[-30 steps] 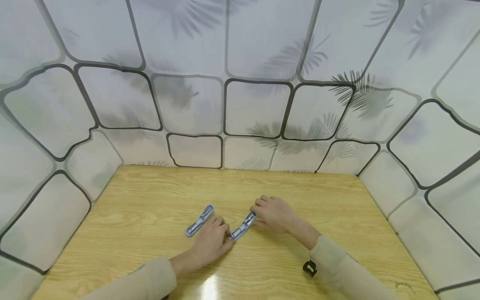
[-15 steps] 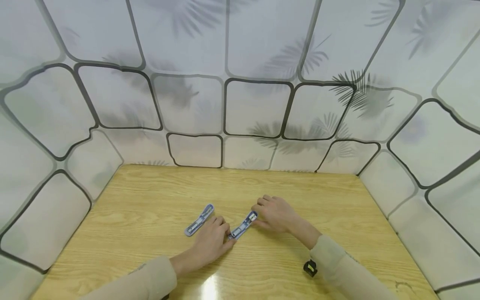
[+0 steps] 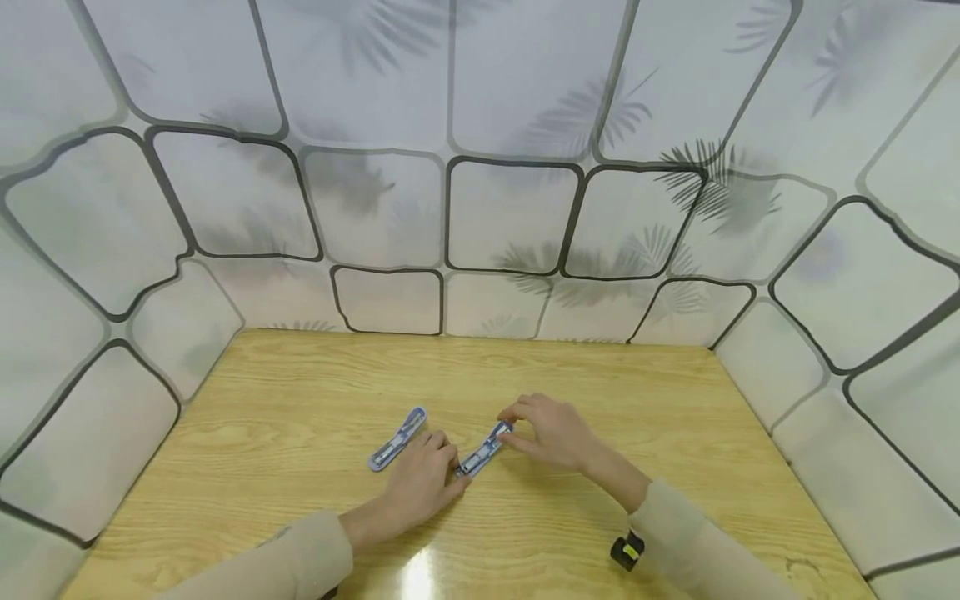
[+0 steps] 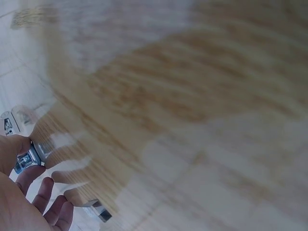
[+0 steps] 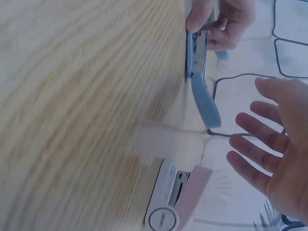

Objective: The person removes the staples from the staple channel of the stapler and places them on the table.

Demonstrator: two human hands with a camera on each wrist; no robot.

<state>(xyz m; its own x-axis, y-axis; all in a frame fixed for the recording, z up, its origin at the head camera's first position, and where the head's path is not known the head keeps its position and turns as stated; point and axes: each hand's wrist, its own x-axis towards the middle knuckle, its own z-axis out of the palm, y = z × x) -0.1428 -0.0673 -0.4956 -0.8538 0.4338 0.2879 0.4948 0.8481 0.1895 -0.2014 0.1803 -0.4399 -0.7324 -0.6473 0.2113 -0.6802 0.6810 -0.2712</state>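
In the head view, my left hand (image 3: 422,479) pinches the near end of a long blue stapler (image 3: 482,450) between thumb and fingers. The stapler is folded open, with its metal inside showing, and slants away to the right. My right hand (image 3: 553,432) is at the far end, its thumb and fingers overlapping that end from above. The right wrist view shows this right hand (image 5: 276,144) with fingers loosely extended, apart from the blue stapler (image 5: 206,98). A second stapler (image 3: 397,439) lies to the left, behind my left hand.
The pale wood table (image 3: 300,400) is enclosed by a patterned white wall (image 3: 517,217) at the back and both sides. A small black device (image 3: 627,550) with a yellow mark sits at my right cuff. A pink-and-white stapler (image 5: 178,197) appears low in the right wrist view.
My right thumb has come over the top of the stapler's far end, and the right hand and forearm have shifted slightly. The left hand keeps its pinch and both staplers stay nearly in place.
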